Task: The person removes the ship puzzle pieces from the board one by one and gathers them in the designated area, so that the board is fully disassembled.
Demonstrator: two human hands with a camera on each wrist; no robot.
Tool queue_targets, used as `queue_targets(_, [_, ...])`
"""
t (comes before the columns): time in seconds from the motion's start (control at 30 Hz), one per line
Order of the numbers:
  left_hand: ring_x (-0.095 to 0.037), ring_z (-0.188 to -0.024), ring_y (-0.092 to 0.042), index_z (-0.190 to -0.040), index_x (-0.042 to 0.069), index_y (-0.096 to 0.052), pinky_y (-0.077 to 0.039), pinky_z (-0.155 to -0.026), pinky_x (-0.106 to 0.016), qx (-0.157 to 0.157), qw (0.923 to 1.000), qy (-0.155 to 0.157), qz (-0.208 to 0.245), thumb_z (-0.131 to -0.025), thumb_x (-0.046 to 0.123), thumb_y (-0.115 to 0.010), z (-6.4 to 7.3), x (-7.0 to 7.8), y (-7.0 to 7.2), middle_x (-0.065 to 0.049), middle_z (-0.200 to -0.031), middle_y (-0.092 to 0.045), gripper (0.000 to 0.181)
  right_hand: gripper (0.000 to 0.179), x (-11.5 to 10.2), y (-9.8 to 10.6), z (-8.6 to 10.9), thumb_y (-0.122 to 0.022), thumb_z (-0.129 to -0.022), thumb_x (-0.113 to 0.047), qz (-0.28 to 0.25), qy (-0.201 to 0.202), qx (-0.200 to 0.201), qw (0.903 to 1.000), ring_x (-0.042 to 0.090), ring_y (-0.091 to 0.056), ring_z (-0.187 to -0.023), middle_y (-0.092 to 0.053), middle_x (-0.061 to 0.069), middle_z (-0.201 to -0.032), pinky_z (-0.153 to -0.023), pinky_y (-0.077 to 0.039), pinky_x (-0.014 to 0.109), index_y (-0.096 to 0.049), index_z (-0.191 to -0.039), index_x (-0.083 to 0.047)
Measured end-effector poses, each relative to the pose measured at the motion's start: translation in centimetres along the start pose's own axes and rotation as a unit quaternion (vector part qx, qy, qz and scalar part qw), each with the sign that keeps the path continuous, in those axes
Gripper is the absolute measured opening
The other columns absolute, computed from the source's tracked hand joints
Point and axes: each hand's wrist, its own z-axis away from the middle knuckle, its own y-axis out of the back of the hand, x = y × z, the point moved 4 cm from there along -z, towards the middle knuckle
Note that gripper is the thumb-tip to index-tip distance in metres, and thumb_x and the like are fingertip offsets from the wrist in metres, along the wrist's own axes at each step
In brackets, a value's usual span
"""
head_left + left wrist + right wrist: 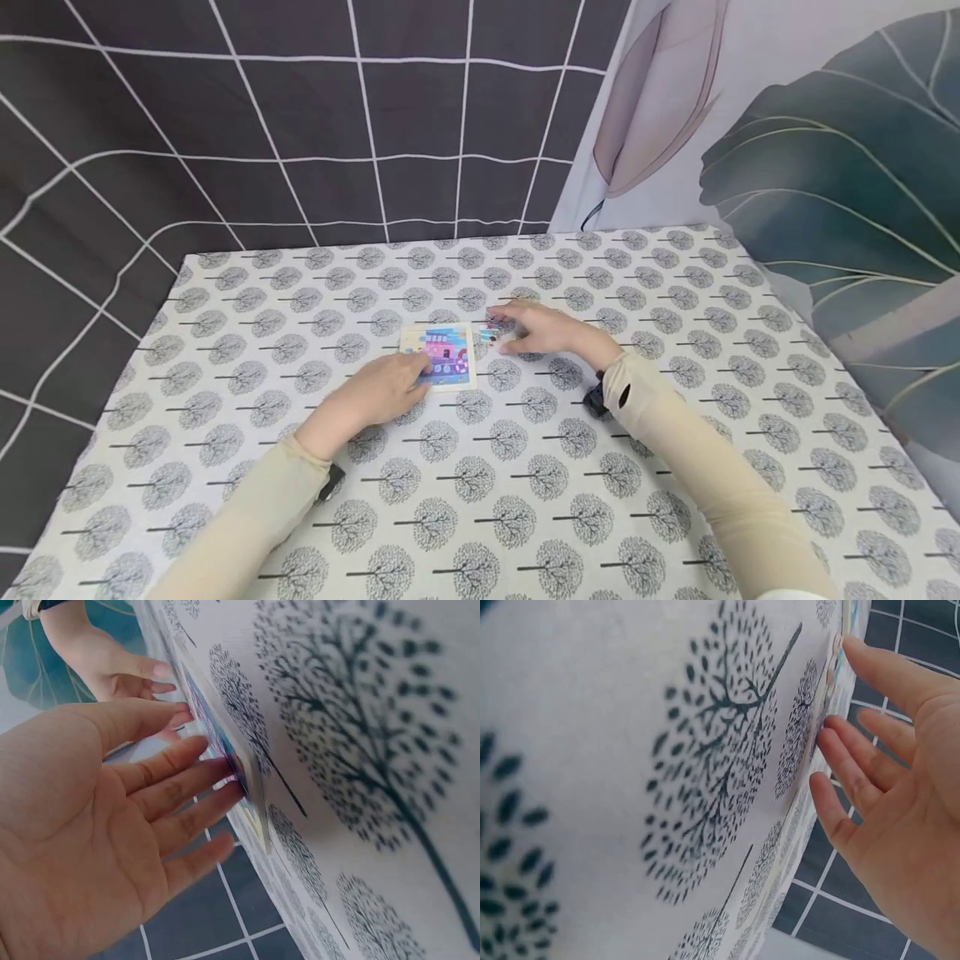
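A small flat picture board (447, 354) with a cream rim lies on the cloth, showing a pink and purple ship-like scene on blue. My left hand (387, 387) reaches in from its left, fingertips on the picture; in the left wrist view the fingers (184, 791) are extended and meet the board (255, 780) near its edge. Just right of the board are a few small colourful bits (489, 333), partly covered. Above them my right hand (542, 328) is spread, thumb and fingers apart. The right wrist view shows the right hand's fingers (855, 761) loosely bent, tips close to the cloth.
A white cloth (472, 475) printed with dark trees covers the table. Behind it hangs a dark curtain (300, 108) with a white grid, and at the right a leaf-patterned curtain (840, 183). Dark wrist cameras (596, 398) sit under both wrists.
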Motion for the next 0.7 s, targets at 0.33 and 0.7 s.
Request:
queue_targets(0.33, [-0.036,-0.122,-0.045,-0.134,-0.005,-0.046,-0.033,-0.108,-0.048,-0.01,0.9975,-0.017,-0.068,-0.095,0.027,-0.05,0.1,1.1,-0.8,-0.025,-0.134,-0.046,0.05,0.07,0.5,0.8,0.6,-0.07,-0.084,-0.02,-0.055,-0.018,0.028,0.998,0.033,-0.05,-0.12,-0.052,0.02,-0.13,-0.104,-0.04,0.046,-0.036,-0.141,0.0])
queue_targets(0.7, [-0.038,-0.13,-0.036,-0.14,-0.004,-0.035,-0.03,-0.11,-0.051,-0.038,0.9969,-0.01,-0.069,-0.095,0.036,-0.049,0.4,0.6,-1.3,-0.024,-0.143,-0.035,0.062,0.07,-0.4,0.4,-1.7,-0.072,-0.082,-0.02,-0.06,0.008,0.06,0.9964,0.029,-0.053,-0.116,-0.054,0.017,-0.13,-0.103,-0.041,0.044,-0.038,-0.14,-0.001])
